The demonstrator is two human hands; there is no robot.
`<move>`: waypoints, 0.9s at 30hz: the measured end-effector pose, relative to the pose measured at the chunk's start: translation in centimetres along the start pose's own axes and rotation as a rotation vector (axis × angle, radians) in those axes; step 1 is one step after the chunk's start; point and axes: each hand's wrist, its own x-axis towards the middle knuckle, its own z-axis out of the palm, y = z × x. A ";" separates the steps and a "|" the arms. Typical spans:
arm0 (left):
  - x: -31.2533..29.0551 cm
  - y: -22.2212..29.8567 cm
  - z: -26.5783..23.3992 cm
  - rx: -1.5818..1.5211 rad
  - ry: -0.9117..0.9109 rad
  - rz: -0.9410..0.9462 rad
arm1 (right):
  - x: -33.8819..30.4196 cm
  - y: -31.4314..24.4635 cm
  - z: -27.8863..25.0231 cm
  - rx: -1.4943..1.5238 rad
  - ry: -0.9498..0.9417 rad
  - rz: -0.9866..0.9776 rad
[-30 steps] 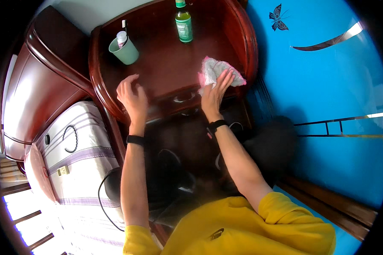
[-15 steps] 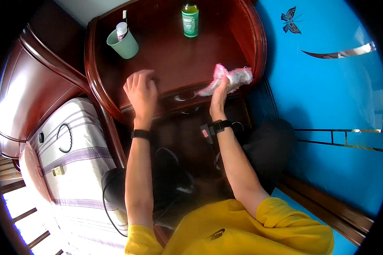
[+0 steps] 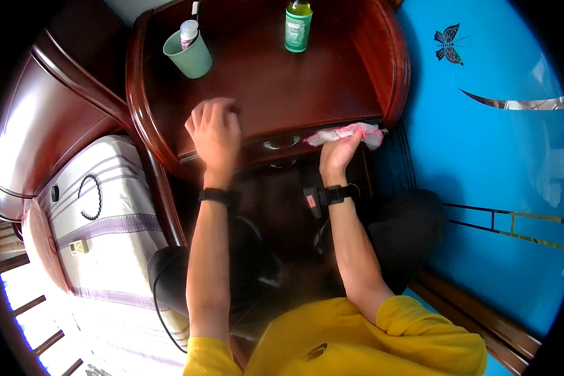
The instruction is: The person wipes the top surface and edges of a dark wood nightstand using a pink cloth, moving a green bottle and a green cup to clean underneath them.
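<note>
My right hand [image 3: 341, 151] is closed on a crumpled white cloth with pink edging [image 3: 372, 135]. It presses the cloth against the front edge of the dark red wooden cabinet [image 3: 269, 103], close to its right corner and beside a metal drawer handle [image 3: 282, 143]. Over the front left of the cabinet top, my left hand [image 3: 214, 136] has its fingers loosely bent and a little apart, slightly blurred. Nothing shows in it. Whether its fingertips touch the wood I cannot tell.
Farther back on the cabinet stand a pale green cup [image 3: 193, 60] holding a toothbrush and a tube, and a green bottle [image 3: 297, 31]. To the left is a bed [image 3: 116, 263] with a beaded bracelet [image 3: 91, 197] and a small remote [image 3: 79, 247]. A blue wall [image 3: 501, 156] rises at right.
My right hand has brought the cloth nearer, from the cabinet top down onto its front edge. My left hand stays over the front left. The whole view has shifted slightly.
</note>
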 end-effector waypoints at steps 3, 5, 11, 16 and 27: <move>0.1 0.2 0.1 0.013 0.011 0.005 | 0.1 -0.4 -0.3 0.019 0.032 -0.003; 0.0 0.2 -0.1 0.003 -0.025 -0.007 | 0.5 -0.1 -0.5 0.034 0.076 0.031; -0.1 0.5 0.0 -0.029 -0.056 -0.015 | 3.0 0.7 -2.1 0.073 0.145 0.140; -0.4 -0.2 -0.2 -0.018 -0.058 -0.018 | -0.7 -1.1 -0.3 0.051 -0.035 0.042; -0.3 -0.4 -0.8 -0.015 -0.054 -0.020 | 1.7 1.7 -2.4 0.061 0.179 0.118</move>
